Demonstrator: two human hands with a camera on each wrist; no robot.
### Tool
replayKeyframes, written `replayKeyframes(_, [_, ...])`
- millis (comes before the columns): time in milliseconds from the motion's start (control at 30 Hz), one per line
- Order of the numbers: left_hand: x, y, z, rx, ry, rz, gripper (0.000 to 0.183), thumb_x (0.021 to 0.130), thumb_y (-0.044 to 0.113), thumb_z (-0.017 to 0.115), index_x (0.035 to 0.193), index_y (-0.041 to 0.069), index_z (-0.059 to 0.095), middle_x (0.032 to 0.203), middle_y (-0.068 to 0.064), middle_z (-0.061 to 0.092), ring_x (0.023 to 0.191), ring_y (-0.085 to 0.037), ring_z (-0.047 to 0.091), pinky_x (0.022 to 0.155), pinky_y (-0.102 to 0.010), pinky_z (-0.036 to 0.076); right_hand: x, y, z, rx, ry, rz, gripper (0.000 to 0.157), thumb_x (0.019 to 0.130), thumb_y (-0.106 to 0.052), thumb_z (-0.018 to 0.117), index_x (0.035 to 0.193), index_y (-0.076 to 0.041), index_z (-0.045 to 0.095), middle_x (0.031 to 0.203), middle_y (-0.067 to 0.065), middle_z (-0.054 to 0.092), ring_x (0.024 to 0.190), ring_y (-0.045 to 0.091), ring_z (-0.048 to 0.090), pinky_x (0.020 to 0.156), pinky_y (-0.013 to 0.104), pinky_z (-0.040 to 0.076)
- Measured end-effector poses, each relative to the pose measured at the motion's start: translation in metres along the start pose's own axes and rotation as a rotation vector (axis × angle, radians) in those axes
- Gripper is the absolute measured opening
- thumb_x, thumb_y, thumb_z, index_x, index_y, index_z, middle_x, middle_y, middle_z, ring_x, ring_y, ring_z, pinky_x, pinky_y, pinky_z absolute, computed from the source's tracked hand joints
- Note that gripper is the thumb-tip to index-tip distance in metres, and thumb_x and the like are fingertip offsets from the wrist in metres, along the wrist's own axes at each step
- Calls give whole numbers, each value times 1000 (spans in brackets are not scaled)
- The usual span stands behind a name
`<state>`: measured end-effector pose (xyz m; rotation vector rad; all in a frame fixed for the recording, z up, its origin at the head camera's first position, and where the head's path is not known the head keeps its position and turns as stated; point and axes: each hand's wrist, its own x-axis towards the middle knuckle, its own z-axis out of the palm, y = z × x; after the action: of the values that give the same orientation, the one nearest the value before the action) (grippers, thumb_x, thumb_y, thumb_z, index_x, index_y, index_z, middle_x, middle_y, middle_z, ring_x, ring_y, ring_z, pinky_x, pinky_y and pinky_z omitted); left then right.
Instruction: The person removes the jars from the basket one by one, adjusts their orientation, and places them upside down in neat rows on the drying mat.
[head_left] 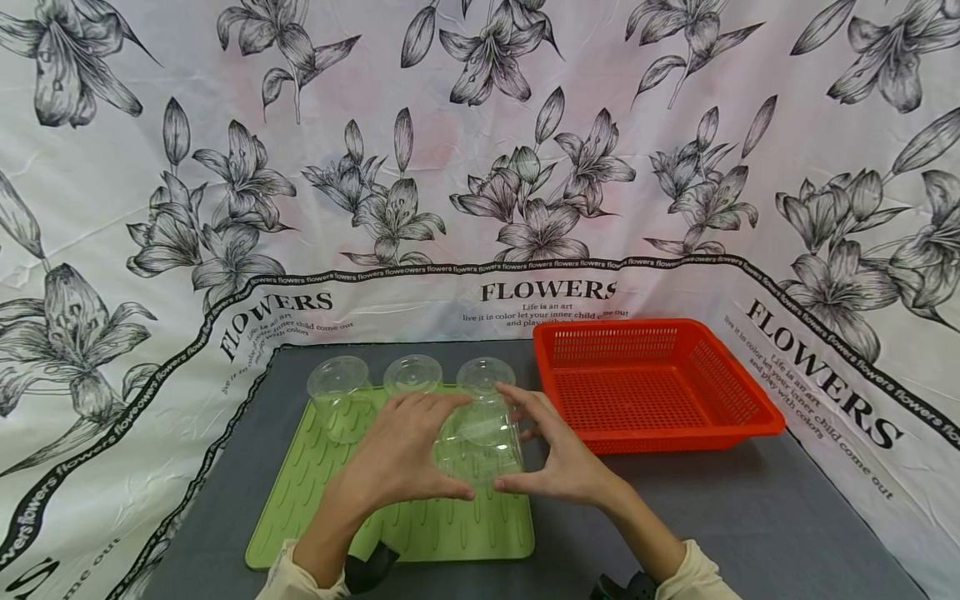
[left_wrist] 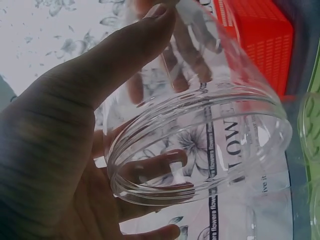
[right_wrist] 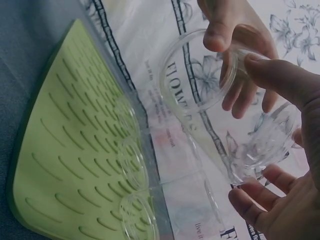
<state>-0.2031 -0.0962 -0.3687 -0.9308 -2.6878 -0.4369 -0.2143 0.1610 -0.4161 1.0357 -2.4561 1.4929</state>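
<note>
Both hands hold one clear cup [head_left: 480, 454] over the right part of a green ridged mat [head_left: 420, 533]. My left hand [head_left: 401, 450] curves around its left side, thumb at the near side and fingers beyond. From the right, my right hand [head_left: 562, 458] grips it with thumb and spread, bent fingers. The right wrist view shows the cup [right_wrist: 200, 125] tilted, with the right hand [right_wrist: 285, 200] around its far end. Along the mat's back edge stand three more clear cups: left [head_left: 345, 417], middle [head_left: 412, 375] and right [head_left: 486, 371], the last partly behind the held one.
A red perforated plastic basket [head_left: 652, 442] stands at the back right, beside the mat. Grey cloth [head_left: 585, 533] covers the table. White fabric with black flower prints [head_left: 465, 208] hangs behind and along both sides.
</note>
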Motion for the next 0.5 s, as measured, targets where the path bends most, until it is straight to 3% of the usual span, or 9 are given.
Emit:
replayKeyframes(133, [1,-2,3,-28,17,-14,109,57,65,92,147,19,50,145,1,61,132,-23,59,113,-53,42,0,-2,2,10,34,-27,107,75,-25,92,161,-27,29,142,2,44,123,19,47,96,34,53])
replayKeyframes(500, [-2,-6,10,-125,75,-57,104,62,59,92,149,21,49,145,2,60,131,-25,60,106,-52,49,-2,-5,5,0,119,-51,116,73,-20,93,164,-25,21,155,4,37,134,16,41,100,43,47])
